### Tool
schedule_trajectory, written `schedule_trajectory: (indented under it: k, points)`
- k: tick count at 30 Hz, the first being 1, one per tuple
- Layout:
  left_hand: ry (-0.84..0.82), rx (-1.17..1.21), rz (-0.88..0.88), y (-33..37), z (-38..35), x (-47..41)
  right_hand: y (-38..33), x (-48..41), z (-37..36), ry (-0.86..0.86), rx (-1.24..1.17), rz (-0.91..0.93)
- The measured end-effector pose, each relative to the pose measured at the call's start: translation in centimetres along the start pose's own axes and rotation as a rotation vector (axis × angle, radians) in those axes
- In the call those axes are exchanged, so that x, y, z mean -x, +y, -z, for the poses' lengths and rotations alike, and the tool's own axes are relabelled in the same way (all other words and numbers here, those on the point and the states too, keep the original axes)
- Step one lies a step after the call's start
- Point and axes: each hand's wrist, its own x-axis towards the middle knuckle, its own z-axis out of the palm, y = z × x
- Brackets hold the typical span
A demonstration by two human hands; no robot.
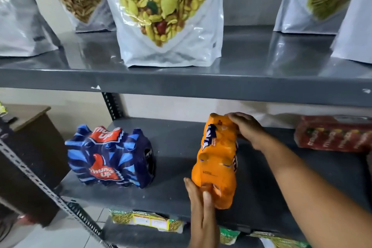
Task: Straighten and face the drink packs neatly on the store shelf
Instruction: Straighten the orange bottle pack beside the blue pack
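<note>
My right hand (pixel 248 130) grips the orange pack (pixel 218 159) at its far end; left hand (pixel 201 209) pushes flat-fingered on the near end, to square it.

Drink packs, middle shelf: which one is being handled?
The orange pack, between the other two: the left hand presses its near end, the right hand grips its far end. The blue Thums Up pack and the red pack sit untouched.

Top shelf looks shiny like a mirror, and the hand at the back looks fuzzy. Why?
Head view: the glossy top shelf mirrors the white snack bags and shows pale glare. Head view again: the right hand on the orange pack is softly smeared, probably motion blur.
</note>
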Motion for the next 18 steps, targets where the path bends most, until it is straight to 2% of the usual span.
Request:
schedule_trajectory:
  k: [4, 6, 8, 10, 12, 14, 16, 18]
  points:
    - [-0.078, 0.127, 0.111, 1.1, 1.4, -4.5, 3.2, 3.5, 2.3, 0.300, -0.057, 0.060]
    - [-0.058, 0.094, 0.172, 2.2, 1.5, -7.7, 4.7, 6.3, 2.5, 0.456, -0.132, 0.123]
    - [-0.061, 0.065, 0.229, 3.5, 1.1, -10.4, 6.2, 8.6, 2.0, 0.640, -0.087, 0.183]
    - [-0.101, 0.126, 0.280, 4.0, 1.2, -12.3, 7.0, 9.9, 1.0, 0.700, -0.015, 0.239]
    - [-0.165, 0.200, 0.294, 3.9, 1.0, -12.9, 7.6, 10.3, 1.5, 0.661, -0.087, 0.263]
    - [-0.197, 0.284, 0.267, 3.2, 1.0, -12.8, 8.0, 9.8, 2.8, 0.579, -0.306, 0.202]
    - [-0.223, 0.306, 0.245, 2.5, 0.9, -12.3, 8.5, 9.0, 3.7, 0.360, -0.527, 0.009]
    - [-0.249, 0.287, 0.234, 2.1, 0.8, -11.8, 9.4, 8.8, 3.5, 0.137, -0.628, -0.142]
